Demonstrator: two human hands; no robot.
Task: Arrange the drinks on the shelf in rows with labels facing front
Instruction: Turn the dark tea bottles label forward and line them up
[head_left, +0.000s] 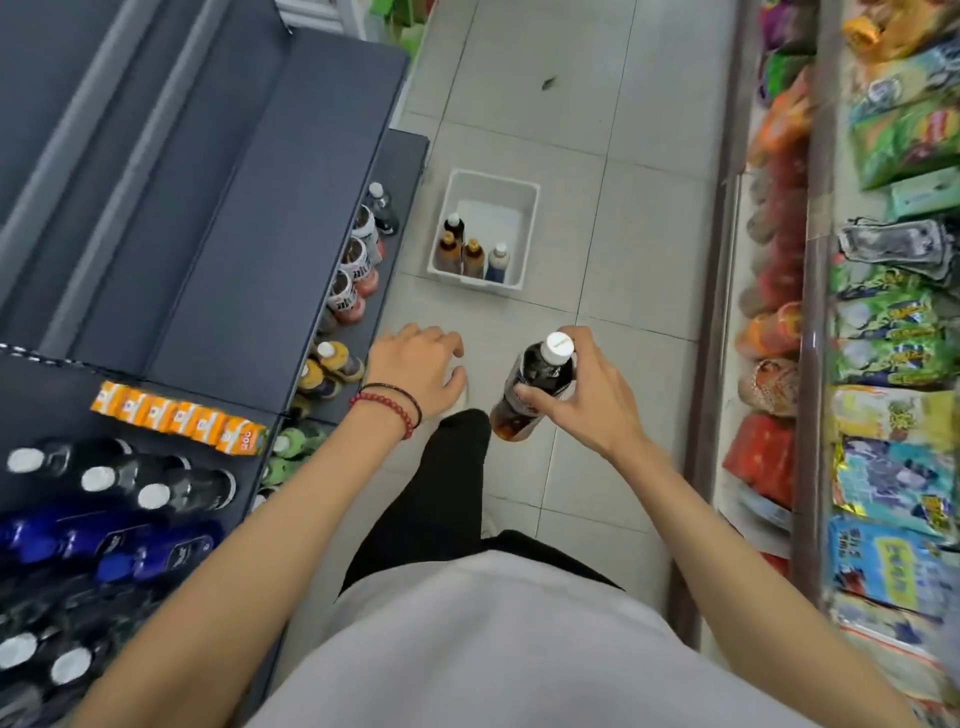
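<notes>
The fingers (535, 399) of the right hand (597, 395) are wrapped round the upper body of a dark bottle (540, 370), thumb on the near side and the other fingers round the far side, just under its white cap (558, 347). The bottle is held clear of the tiled floor (649, 218), over the aisle and off any shelf. It is tilted, with its long axis running from the base at 7 o'clock to the cap at 1 o'clock. The left hand (415, 364) holds nothing. Its fingers are spread and relaxed, palm down, and it hovers at 9 o'clock from the bottle, between the bottle and the lower shelf (400, 171). The row of drinks (353, 275) on that shelf lies further out at 9 to 10 o'clock, so the bottle must travel leftward across the body to reach it, past the left hand. The left hand is the nearer to the shelf and is judged better placed to clear a gap or steady neighbouring bottles. Which way the label faces cannot be settled, because the print on the bottle is blurred; it probably faces partly upward toward the camera. A white bin (530, 234) at 12 o'clock holds four more bottles (467, 249) upright, so the restocking is judged unfinished.
</notes>
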